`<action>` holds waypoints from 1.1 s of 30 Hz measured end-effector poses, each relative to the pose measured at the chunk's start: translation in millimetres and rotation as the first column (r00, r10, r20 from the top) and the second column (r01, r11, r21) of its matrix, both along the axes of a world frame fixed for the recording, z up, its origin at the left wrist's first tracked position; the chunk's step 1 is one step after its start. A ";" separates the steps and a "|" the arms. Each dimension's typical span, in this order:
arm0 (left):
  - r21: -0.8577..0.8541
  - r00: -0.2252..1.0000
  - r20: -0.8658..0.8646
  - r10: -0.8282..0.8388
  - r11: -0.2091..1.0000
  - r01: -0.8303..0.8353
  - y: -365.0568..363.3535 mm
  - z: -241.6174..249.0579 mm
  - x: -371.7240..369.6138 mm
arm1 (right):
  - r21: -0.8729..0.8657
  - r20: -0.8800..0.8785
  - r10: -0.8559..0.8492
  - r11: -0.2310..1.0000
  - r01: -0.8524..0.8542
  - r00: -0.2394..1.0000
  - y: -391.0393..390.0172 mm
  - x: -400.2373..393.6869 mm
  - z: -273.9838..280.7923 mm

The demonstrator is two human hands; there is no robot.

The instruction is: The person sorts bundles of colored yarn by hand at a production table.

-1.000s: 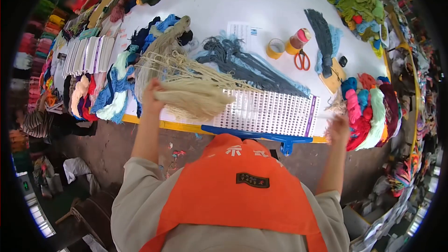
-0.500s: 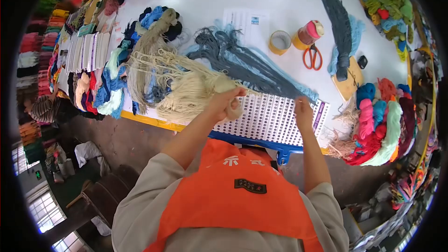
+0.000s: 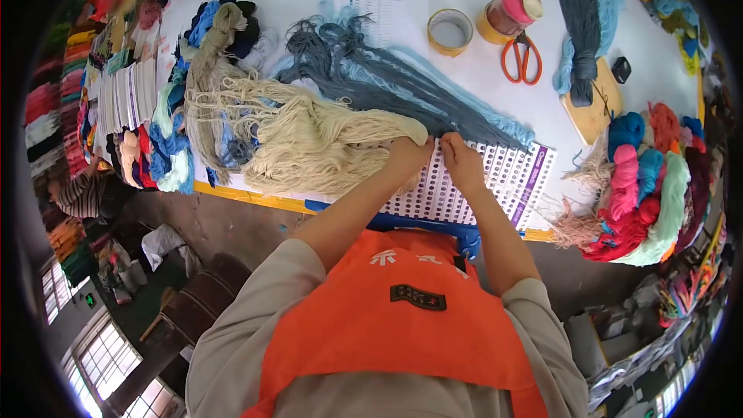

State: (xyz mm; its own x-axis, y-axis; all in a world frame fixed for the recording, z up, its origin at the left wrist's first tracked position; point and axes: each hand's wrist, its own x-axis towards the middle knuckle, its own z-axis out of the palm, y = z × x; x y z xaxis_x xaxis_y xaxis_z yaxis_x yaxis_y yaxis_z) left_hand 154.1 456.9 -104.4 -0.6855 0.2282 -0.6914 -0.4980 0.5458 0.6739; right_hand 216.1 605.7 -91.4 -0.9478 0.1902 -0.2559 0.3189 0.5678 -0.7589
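Observation:
A thick bundle of cream yarn (image 3: pixel 317 135) spreads across the table's front left, and its narrow end runs to my left hand (image 3: pixel 410 156), which is closed on it. Close beside that, my right hand (image 3: pixel 462 161) is closed in a pinch; whatever is between its fingertips is too small to make out. Both hands are over a white card punched with rows of holes (image 3: pixel 495 186), with a purple printed strip on its right end. Dark grey-blue yarn (image 3: pixel 364 77) and light blue yarn (image 3: pixel 499 118) lie just beyond my hands.
Orange-handled scissors (image 3: pixel 522 58), a tape roll (image 3: pixel 450 32) and a pink-topped container (image 3: pixel 512 11) stand farther back. A printed sheet (image 3: pixel 383 0) lies behind the yarn. Colourful skeins (image 3: pixel 627 178) are piled at right, with stacked white cards (image 3: pixel 131 93) at left.
My right hand has moved left from the card's right end to beside my left hand. The left hand has shifted right and farther from me, drawing the cream yarn's end along.

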 end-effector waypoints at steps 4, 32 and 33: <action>-0.077 0.998 -0.040 -0.041 0.996 0.037 4.1 11.3 -4.9 | -0.081 0.019 -0.016 0.997 0.018 1.000 2.6 -3.7 7.2; -0.099 0.958 -0.089 -0.273 0.959 0.264 -9.9 29.3 -7.8 | -0.462 0.224 0.036 0.884 0.074 0.974 19.4 -9.0 -4.2; -0.190 0.942 -0.225 -0.248 0.960 0.207 -25.0 31.5 -13.5 | -0.361 0.201 0.034 0.932 0.041 0.979 16.5 -8.1 -9.0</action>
